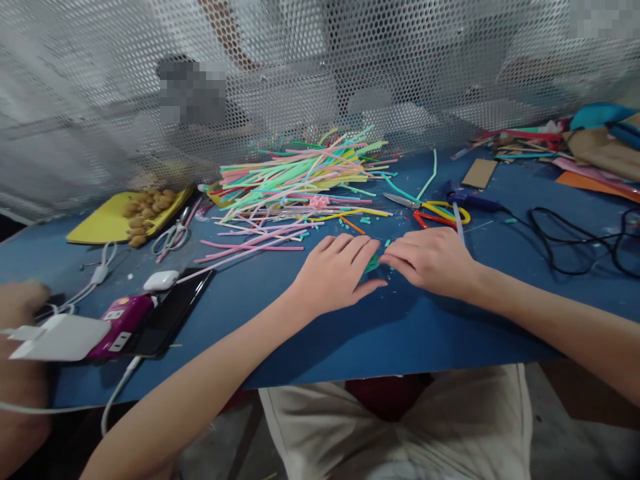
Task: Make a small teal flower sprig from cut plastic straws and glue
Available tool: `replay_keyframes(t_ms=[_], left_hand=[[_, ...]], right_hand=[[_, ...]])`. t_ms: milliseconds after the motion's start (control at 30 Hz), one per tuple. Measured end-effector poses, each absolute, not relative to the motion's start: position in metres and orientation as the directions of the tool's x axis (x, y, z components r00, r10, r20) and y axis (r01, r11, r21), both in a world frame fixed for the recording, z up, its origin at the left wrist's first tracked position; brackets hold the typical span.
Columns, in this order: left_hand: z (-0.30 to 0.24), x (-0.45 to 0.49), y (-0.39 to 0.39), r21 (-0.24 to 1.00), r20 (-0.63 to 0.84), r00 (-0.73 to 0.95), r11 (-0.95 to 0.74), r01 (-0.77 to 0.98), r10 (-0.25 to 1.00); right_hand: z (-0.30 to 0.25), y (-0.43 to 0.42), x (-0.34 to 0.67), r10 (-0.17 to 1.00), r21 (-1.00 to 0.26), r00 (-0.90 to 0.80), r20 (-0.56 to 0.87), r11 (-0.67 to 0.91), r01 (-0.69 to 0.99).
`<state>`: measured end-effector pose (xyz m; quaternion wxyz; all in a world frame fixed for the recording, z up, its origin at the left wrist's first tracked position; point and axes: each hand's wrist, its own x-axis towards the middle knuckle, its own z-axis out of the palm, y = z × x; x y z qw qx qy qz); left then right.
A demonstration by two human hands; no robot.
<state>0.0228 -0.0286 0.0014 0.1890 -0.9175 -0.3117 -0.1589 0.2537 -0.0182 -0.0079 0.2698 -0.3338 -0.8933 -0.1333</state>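
My left hand (337,275) lies palm down over the blue table, fingers stretched forward and thumb apart. Facing it, my right hand (431,261) is closed, its fingers and thumb pressed together; whatever they may hold is hidden. Small teal-green pieces (371,265) lie between the two hands, partly covered by the left fingers. Just beyond my right hand are scissors (417,205) with red and yellow handles. A blue glue gun (470,199) rests beside them, with a pale translucent stick (458,223) near its body.
A heap of pastel strips (300,170) lies against the perforated metal screen (280,87). At left are a phone (173,317), a purple power bank (123,323), a white charger (63,337) and another person's hand (23,300). A black cord (555,257) loops at right.
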Motion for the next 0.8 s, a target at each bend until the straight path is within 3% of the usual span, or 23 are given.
replay_keyframes(t_ms=[233, 567, 800], left_hand=[[-0.007, 0.039, -0.046, -0.277, 0.367, 0.692, -0.637, 0.719, 0.622], [-0.015, 0.031, -0.036, -0.244, 0.227, 0.698, -0.655, 0.715, 0.679], [-0.018, 0.032, -0.033, -0.237, 0.216, 0.729, -0.690, 0.684, 0.649]], right_hand=[[-0.006, -0.029, 0.248, 0.447, 0.184, -0.683, 0.578, 0.743, 0.643], [-0.008, -0.027, 0.250, 0.542, -0.012, -0.656, 0.525, 0.775, 0.631], [-0.007, -0.023, 0.254, 0.468, 0.084, -0.707, 0.530, 0.801, 0.593]])
